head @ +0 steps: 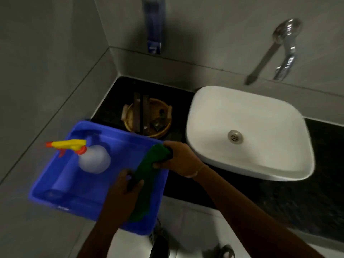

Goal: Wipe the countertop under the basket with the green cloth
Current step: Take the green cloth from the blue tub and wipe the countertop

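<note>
The right hand (178, 158) grips the upper end of the dark green cloth (147, 181), which hangs in a long strip down over the blue plastic tub (61, 175). The left hand (126, 185) closes around the cloth lower down. Inside the tub stands a white spray bottle with a yellow and orange trigger head (89, 157). The round woven basket (149, 117) sits on the black stone bench (279, 202), between the tub and the white ceramic basin (247, 133).
</note>
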